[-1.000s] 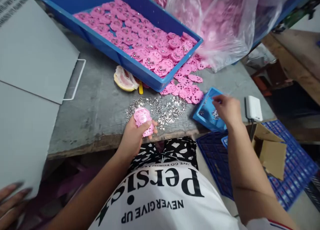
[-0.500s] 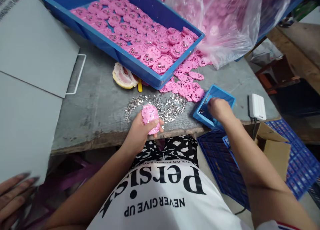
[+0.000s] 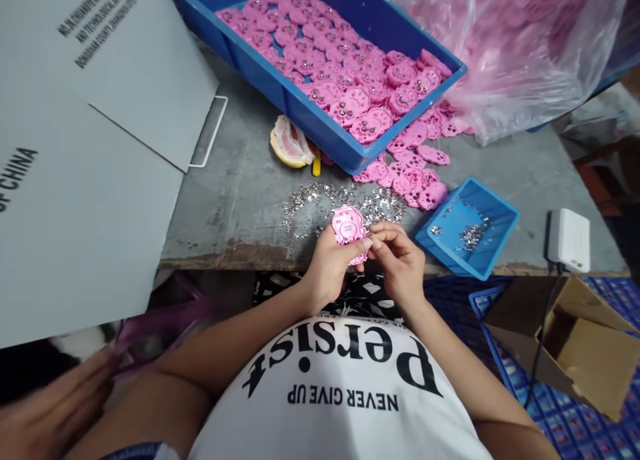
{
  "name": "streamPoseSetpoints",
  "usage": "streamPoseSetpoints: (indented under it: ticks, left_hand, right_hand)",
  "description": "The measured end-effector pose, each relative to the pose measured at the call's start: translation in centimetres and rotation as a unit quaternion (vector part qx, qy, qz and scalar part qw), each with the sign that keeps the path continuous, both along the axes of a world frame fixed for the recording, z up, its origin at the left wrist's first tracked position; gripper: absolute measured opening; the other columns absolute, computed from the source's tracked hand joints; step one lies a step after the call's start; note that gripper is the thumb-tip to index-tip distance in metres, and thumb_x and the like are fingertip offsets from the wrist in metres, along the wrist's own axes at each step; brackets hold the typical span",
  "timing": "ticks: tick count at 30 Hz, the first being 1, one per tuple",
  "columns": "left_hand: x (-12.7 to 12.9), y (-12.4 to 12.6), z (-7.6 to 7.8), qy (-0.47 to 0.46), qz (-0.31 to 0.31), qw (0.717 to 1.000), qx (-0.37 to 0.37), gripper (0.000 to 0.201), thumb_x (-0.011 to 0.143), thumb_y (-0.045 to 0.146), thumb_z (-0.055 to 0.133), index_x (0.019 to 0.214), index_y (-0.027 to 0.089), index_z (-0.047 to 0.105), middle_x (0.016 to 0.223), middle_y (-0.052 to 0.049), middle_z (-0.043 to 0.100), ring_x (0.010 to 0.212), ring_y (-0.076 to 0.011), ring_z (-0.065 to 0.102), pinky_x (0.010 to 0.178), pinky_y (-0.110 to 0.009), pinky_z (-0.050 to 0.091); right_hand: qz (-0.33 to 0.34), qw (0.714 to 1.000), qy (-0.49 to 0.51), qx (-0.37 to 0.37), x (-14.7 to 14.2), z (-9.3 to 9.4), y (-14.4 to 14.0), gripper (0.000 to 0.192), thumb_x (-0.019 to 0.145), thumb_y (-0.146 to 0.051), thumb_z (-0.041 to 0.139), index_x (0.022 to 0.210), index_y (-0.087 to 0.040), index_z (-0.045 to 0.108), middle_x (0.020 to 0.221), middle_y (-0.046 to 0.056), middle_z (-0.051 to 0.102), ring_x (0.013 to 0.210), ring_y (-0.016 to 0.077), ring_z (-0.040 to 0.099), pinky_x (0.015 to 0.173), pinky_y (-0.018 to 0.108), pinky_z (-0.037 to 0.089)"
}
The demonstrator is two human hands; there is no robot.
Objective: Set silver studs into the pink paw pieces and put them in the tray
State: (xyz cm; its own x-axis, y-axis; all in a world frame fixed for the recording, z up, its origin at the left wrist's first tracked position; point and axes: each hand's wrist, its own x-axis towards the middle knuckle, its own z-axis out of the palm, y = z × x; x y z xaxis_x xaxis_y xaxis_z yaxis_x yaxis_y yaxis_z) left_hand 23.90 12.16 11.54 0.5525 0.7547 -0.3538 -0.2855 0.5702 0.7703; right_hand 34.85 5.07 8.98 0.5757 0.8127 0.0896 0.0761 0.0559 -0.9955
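Observation:
My left hand [image 3: 327,263] grips a pink plastic piece [image 3: 349,225] with a scalloped rim, thumb across its lower part, just above the table's front edge. Close against it on the right, my right hand [image 3: 400,260] has thumb and index finger pinched together at the piece's edge; whatever they hold is too small to make out. Small shiny metal parts [image 3: 383,203] lie scattered on the table behind both hands. A small blue bin [image 3: 480,207] to the right contains more of these bits. Loose pink pieces [image 3: 413,179] are heaped beyond the metal parts.
A large blue tray [image 3: 320,123] full of pink pieces stands at the back, beside a clear plastic bag [image 3: 540,100]. Half a cut fruit [image 3: 290,143] sits near the tray. A white device [image 3: 570,240] is at right, a grey board [image 3: 125,200] at left. Another person's hand [image 3: 55,407] shows lower left.
My right hand has come out of the small blue bin and over to the pink piece in my left hand. The view has shifted, so the table appears farther right.

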Motion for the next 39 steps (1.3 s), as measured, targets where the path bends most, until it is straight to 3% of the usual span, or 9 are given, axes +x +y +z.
streamPoseSetpoints:
  ticks: [8, 15, 18, 21, 25, 28, 31, 34, 39]
  left_hand:
    - [-1.0, 0.6, -0.2, 0.043, 0.023, 0.998, 0.043, 0.037, 0.068, 0.023, 0.084, 0.094, 0.019, 0.057, 0.073, 0.000, 0.065, 0.058, -0.0133, 0.061, 0.044, -0.021, 0.041]
    - [-2.3, 1.0, 0.0, 0.183, 0.034, 0.953, 0.241, 0.039, 0.068, 0.021, 0.086, 0.099, 0.022, 0.061, 0.083, 0.000, 0.069, 0.071, -0.0164, 0.063, 0.066, -0.030, 0.055]
    - [-2.7, 1.1, 0.3, 0.197, 0.023, 0.942, 0.272, 0.041, 0.069, 0.020, 0.085, 0.102, 0.022, 0.062, 0.084, 0.001, 0.070, 0.074, -0.0161, 0.064, 0.071, -0.030, 0.055]
    - [-2.9, 1.0, 0.2, 0.194, 0.008, 0.947, 0.257, 0.045, 0.069, 0.020, 0.085, 0.107, 0.022, 0.061, 0.085, 0.000, 0.070, 0.071, -0.0153, 0.065, 0.069, -0.030, 0.055]
    - [-2.9, 1.0, 0.1, 0.157, -0.011, 0.964, 0.214, 0.052, 0.066, 0.020, 0.087, 0.108, 0.021, 0.057, 0.085, 0.000, 0.068, 0.067, -0.0143, 0.065, 0.062, -0.027, 0.054]
    - [-2.7, 1.3, 0.7, 0.031, -0.067, 0.991, 0.112, 0.046, 0.081, 0.043, 0.077, 0.112, 0.022, 0.050, 0.083, 0.000, 0.066, 0.062, -0.0155, 0.065, 0.049, -0.025, 0.050]
    - [-2.5, 1.6, 1.5, -0.058, -0.114, 0.991, 0.033, 0.047, 0.093, 0.064, 0.052, 0.111, 0.020, 0.050, 0.076, -0.002, 0.064, 0.055, -0.0172, 0.065, 0.039, -0.025, 0.046]
    - [-2.5, 1.6, 1.7, -0.066, -0.140, 0.987, 0.039, 0.060, 0.094, 0.074, 0.042, 0.110, 0.018, 0.056, 0.067, -0.001, 0.063, 0.046, -0.0152, 0.060, 0.035, -0.024, 0.042]
    - [-2.7, 1.4, 0.6, -0.041, -0.156, 0.984, 0.072, 0.070, 0.095, 0.079, 0.030, 0.096, 0.018, 0.062, 0.053, -0.001, 0.059, 0.036, -0.0118, 0.050, 0.035, -0.023, 0.039]
  right_hand:
    - [0.041, 0.999, -0.005, 0.009, 0.1, 1.1, 0.3, 0.006, 0.085, -0.031, 0.075, 0.085, -0.027, 0.080, 0.108, 0.006, 0.070, 0.103, 0.0227, 0.065, 0.089, 0.039, 0.055]
    - [0.088, 0.983, 0.143, -0.078, 0.7, 3.4, 1.0, 0.022, 0.069, -0.038, 0.088, 0.066, -0.020, 0.075, 0.102, 0.006, 0.064, 0.069, 0.0123, 0.051, 0.052, 0.024, 0.039]
    - [0.111, 0.971, 0.186, -0.101, 0.8, 4.0, 1.0, 0.025, 0.065, -0.038, 0.091, 0.065, -0.019, 0.074, 0.101, 0.005, 0.062, 0.062, 0.0087, 0.045, 0.047, 0.022, 0.032]
    - [0.139, 0.966, 0.186, -0.113, 0.9, 4.1, 0.9, 0.030, 0.068, -0.042, 0.090, 0.066, -0.018, 0.072, 0.103, 0.005, 0.059, 0.062, 0.0083, 0.045, 0.046, 0.022, 0.032]
    - [0.154, 0.981, 0.074, -0.091, 0.9, 4.1, 0.8, 0.034, 0.080, -0.049, 0.082, 0.070, -0.019, 0.068, 0.100, 0.005, 0.057, 0.075, 0.0141, 0.053, 0.058, 0.026, 0.045]
    - [0.151, 0.987, 0.014, -0.049, 0.9, 4.4, 0.8, 0.032, 0.087, -0.049, 0.076, 0.075, -0.022, 0.066, 0.106, 0.006, 0.056, 0.088, 0.0193, 0.059, 0.074, 0.035, 0.054]
    - [0.151, 0.986, -0.057, -0.047, 1.1, 4.7, 0.9, 0.031, 0.090, -0.049, 0.072, 0.075, -0.023, 0.066, 0.115, 0.009, 0.057, 0.117, 0.0282, 0.056, 0.099, 0.047, 0.049]
    - [0.180, 0.976, -0.103, -0.062, 1.4, 4.9, 1.1, 0.032, 0.092, -0.049, 0.069, 0.074, -0.023, 0.065, 0.121, 0.011, 0.058, 0.129, 0.0321, 0.050, 0.112, 0.054, 0.039]
    - [0.211, 0.968, -0.100, -0.092, 1.5, 5.0, 1.3, 0.032, 0.094, -0.047, 0.066, 0.074, -0.022, 0.064, 0.123, 0.011, 0.057, 0.123, 0.0308, 0.054, 0.109, 0.053, 0.042]
